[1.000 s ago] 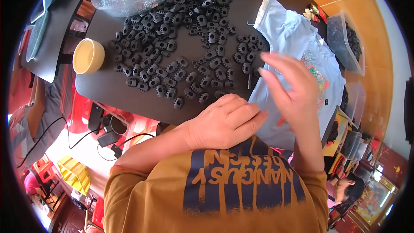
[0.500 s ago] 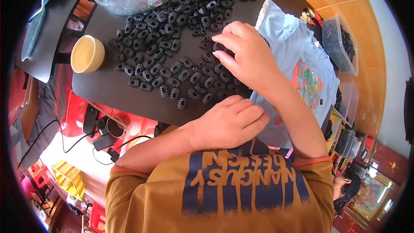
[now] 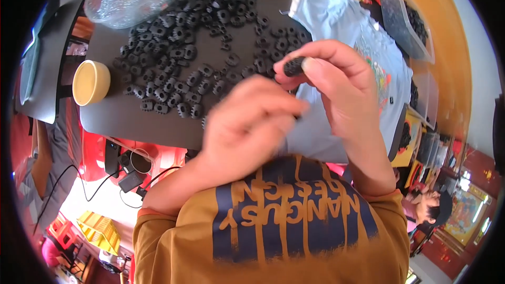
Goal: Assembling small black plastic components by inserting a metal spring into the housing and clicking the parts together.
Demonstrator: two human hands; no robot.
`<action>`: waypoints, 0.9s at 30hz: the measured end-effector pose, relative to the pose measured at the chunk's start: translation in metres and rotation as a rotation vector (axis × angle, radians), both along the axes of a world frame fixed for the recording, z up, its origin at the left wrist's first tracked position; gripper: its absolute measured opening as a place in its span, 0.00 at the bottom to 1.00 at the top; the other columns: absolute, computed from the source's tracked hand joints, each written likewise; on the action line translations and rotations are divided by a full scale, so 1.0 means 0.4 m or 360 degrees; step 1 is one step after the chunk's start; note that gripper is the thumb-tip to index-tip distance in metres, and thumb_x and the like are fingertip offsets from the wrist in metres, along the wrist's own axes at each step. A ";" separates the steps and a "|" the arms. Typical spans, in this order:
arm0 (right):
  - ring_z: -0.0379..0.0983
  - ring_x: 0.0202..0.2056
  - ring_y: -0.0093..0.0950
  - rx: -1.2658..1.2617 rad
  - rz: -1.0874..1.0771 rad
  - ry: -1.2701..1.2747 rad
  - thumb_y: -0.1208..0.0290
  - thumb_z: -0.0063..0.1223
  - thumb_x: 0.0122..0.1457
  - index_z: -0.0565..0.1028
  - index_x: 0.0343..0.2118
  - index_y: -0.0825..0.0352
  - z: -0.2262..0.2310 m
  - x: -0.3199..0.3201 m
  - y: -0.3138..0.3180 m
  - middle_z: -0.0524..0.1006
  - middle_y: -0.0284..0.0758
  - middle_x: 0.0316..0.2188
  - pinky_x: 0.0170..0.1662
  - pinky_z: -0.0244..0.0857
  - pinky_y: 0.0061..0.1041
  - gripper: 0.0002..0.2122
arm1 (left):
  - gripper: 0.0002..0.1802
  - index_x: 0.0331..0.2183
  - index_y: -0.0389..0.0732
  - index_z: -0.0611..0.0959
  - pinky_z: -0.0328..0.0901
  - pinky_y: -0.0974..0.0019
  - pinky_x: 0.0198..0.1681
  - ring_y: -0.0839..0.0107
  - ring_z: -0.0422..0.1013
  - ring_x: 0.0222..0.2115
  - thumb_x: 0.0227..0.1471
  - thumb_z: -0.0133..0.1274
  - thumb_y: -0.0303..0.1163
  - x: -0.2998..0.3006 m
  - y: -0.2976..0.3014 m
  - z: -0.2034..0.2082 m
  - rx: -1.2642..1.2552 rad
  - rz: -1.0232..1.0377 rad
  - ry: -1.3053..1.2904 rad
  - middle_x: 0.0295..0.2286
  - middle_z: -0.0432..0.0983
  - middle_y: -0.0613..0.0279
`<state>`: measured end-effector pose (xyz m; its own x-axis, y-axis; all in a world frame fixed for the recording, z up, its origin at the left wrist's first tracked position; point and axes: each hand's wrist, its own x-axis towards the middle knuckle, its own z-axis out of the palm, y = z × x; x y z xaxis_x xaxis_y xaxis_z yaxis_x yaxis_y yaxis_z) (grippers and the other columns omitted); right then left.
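My right hand (image 3: 350, 92) is raised over a light blue cloth garment (image 3: 321, 5), pinching a small black toothed claw clip piece (image 3: 293, 67) between thumb and fingers. Just left of it, my left hand (image 3: 244, 121) is blurred by motion, its fingers bent and drawn together toward the clip piece. Whatever its fingertips hold is too smeared to make out. A wide spread of similar black clip pieces (image 3: 163, 47) lies on the dark table (image 3: 126, 123) beyond my hands.
A clear bowl (image 3: 90, 13) of small silvery wire pieces stands at the far left. Nearer the left edge is a yellow cup (image 3: 104, 83). A clear plastic box (image 3: 392, 18) with black pieces sits at the right. Cables and a black adapter (image 3: 130, 181) hang below the table's left side.
My right hand has lifted from the black pieces and come nearer, now with a clip piece in its fingers. My left hand has risen and moved toward it. The view has shifted slightly.
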<state>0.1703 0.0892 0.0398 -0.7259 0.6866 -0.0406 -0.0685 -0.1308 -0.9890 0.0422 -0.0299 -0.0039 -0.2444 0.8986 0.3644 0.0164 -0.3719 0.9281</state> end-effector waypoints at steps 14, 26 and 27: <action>0.71 0.34 0.14 -0.0602 -0.0045 0.0303 0.78 0.46 0.62 0.72 0.48 0.73 -0.034 0.231 -0.091 0.75 0.30 0.34 0.41 0.70 0.17 0.12 | 0.14 0.43 0.30 0.75 0.58 0.70 0.28 0.75 0.61 0.24 0.58 0.43 0.28 0.084 0.044 0.078 -0.0406 -0.0762 -0.1312 0.33 0.68 0.60; 0.71 0.29 0.26 0.0133 -0.0077 0.0162 0.86 0.47 0.53 0.78 0.39 0.73 -0.084 0.383 -0.115 0.76 0.39 0.32 0.32 0.62 0.24 0.12 | 0.12 0.44 0.34 0.71 0.63 0.71 0.30 0.71 0.68 0.24 0.62 0.39 0.30 0.139 0.053 0.077 -0.0959 -0.0591 -0.1105 0.31 0.72 0.55; 0.71 0.28 0.26 0.0185 -0.0142 0.0203 0.86 0.47 0.53 0.78 0.39 0.73 -0.097 0.389 -0.121 0.76 0.39 0.32 0.31 0.62 0.24 0.11 | 0.13 0.44 0.34 0.71 0.62 0.72 0.30 0.72 0.67 0.24 0.62 0.39 0.30 0.141 0.054 0.073 -0.0954 -0.0560 -0.0994 0.31 0.72 0.55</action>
